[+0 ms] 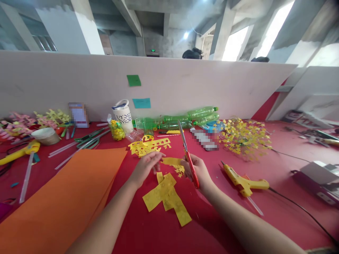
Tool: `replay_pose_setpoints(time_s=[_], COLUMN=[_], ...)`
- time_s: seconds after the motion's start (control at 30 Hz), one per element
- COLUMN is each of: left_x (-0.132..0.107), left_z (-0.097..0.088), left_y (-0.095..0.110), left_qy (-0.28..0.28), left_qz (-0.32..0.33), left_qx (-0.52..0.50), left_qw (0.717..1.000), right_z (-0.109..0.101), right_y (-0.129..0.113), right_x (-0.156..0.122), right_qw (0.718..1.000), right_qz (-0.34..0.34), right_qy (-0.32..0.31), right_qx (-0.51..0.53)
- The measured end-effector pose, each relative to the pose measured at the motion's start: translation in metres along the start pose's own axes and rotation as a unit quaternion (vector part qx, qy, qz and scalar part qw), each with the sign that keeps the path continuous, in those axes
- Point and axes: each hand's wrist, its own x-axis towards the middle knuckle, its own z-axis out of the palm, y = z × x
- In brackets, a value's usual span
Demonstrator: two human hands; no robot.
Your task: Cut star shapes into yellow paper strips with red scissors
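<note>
My right hand (202,171) is closed round red-handled scissors (190,160), whose blades point up and away from me. A yellow strip (171,161) reaches from near my left fingertips to my right fingers; whether the right fingers also grip it I cannot tell. My left hand (147,167) is open, its fingers stretched toward the strip with nothing visible in them. Small yellow cut stars (179,170) lie beside my right fingers. Closer to me, several yellow pieces (161,192) overlap on the red table (212,229). Behind my hands lie yellow sheets with star-shaped holes (149,146).
Orange sheets (66,190) cover the left side. At right are a yellow glue gun (243,181) with its cord and a bunch of yellow stars on stems (241,137). Green plastic bottles (177,121) and a white cup (124,116) stand or lie before the partition (185,81).
</note>
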Motion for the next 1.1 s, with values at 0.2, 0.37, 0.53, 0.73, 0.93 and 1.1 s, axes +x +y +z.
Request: replay_pose_setpoints(time_s=[0.2,0.37,0.53,0.73,0.93,1.1], left_x=[-0.009,-0.010,-0.010,-0.010,-0.006,0.000], left_z=[0.024,0.024,0.019,0.021,0.016,0.000], left_y=[-0.001,0.001,0.002,0.001,-0.001,0.002], left_qy=[-0.114,-0.107,-0.137,-0.132,-0.016,0.104], left_qz=[-0.045,-0.037,-0.026,-0.025,-0.009,0.014], left_qx=[-0.058,-0.022,0.025,0.061,-0.019,-0.095], left_qw=[0.991,0.993,0.990,0.989,1.000,0.990], right_z=[0.004,0.003,0.003,0.002,0.000,-0.003], right_y=[-0.002,0.001,0.002,0.007,0.007,0.001], right_x=[-0.005,-0.003,-0.002,-0.001,-0.001,-0.004], right_qw=[0.999,0.999,0.994,0.988,0.986,0.968], right_qz=[0.021,0.006,-0.020,-0.045,-0.012,-0.005], right_qy=[-0.035,-0.036,-0.052,-0.067,-0.074,-0.121], right_qx=[0.011,-0.040,-0.094,-0.135,-0.150,-0.219])
